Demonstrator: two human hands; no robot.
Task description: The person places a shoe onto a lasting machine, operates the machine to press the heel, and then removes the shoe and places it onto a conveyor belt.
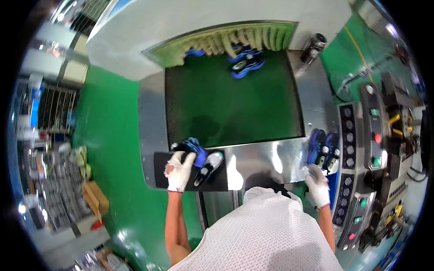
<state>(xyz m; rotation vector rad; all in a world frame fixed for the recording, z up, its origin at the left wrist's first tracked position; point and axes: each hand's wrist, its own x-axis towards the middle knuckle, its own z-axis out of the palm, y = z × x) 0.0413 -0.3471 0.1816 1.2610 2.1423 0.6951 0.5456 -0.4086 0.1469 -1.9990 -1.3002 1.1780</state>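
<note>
My left hand (180,171), in a white glove, is closed on a blue and black shoe (193,145) at the front left of the steel table. Beside it, a black and grey shoe (209,168) lies tilted on a dark mat (162,170). At the right, my gloved right hand (318,186) is close to the near ends of a pair of blue and black shoes (323,150) that stand side by side. The right fingers are blurred, and whether they touch the pair cannot be made out.
A green conveyor belt (235,108) runs under a fringed yellow-green curtain (226,43); blue shoes (246,62) sit at its far end. A dark flask (313,49) stands on the steel at the far right. Control panels with buttons (373,131) flank the right side.
</note>
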